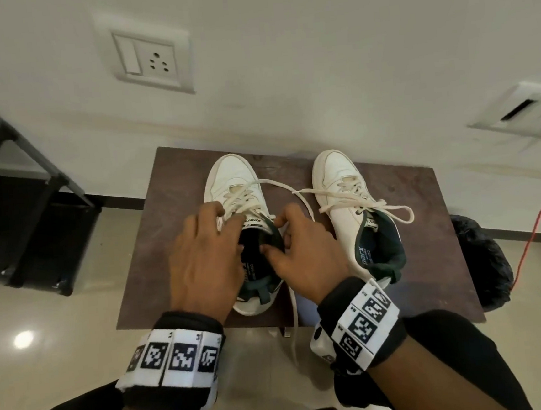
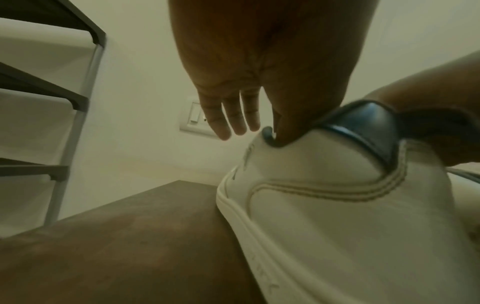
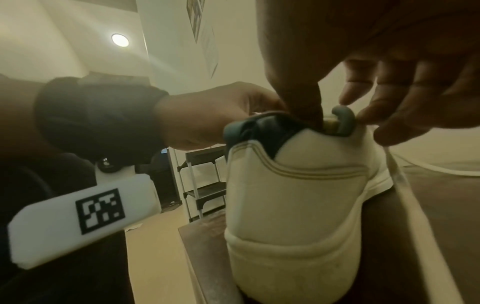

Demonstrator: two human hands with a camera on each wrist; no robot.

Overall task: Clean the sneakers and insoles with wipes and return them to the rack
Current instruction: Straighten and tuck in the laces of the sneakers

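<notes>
Two white sneakers with dark green lining stand on a small brown table [image 1: 178, 213]. The left sneaker [image 1: 231, 179] is between both hands; the right sneaker [image 1: 339, 179] stands untouched beside it. My left hand [image 1: 207, 243] grips the left sneaker's near side, thumb [image 2: 288, 127] hooked inside the collar and fingers [image 2: 228, 115] straight outside. My right hand [image 1: 296, 251] pinches the opposite collar edge [image 3: 342, 117], thumb pushed inside the shoe [image 3: 298, 195]. A dark printed insole [image 1: 251, 268] lies inside it. No wipe is in view.
A black shoe rack [image 1: 17, 210] stands on the floor at the left. A black bin bag [image 1: 483, 261] sits at the table's right end, with an orange cable [image 1: 538, 214] behind it. One lace [image 1: 293, 317] hangs over the table's front edge.
</notes>
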